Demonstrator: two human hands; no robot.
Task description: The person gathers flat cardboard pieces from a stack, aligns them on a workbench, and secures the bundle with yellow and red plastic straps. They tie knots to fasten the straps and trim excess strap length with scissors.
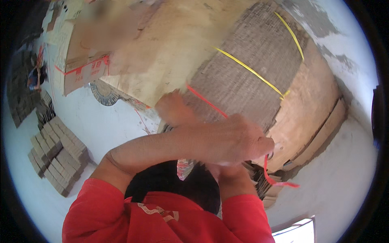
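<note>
My forearms are crossed, the left one over the right. My left hand [250, 139] is at the right end of a red strap [207, 101], closed in a fist. A loose red tail [267, 174] comes out below the fist. My right hand [174, 108] is at the left side, smeared by motion, near the strap's other end; its fingers cannot be made out. The red strap lies across the near part of a long stack of grey-brown cardboard pieces [239, 69]. Two yellow straps [251, 71] cross the stack farther away.
The stack lies on a wooden board surface [304, 97] beside a pale wall [344, 48]. A cardboard box with red tape [83, 75] stands at the far left. Bundled cardboard pieces [60, 154] sit on the floor at left. A round grey slotted object [104, 93] shows under the board's edge.
</note>
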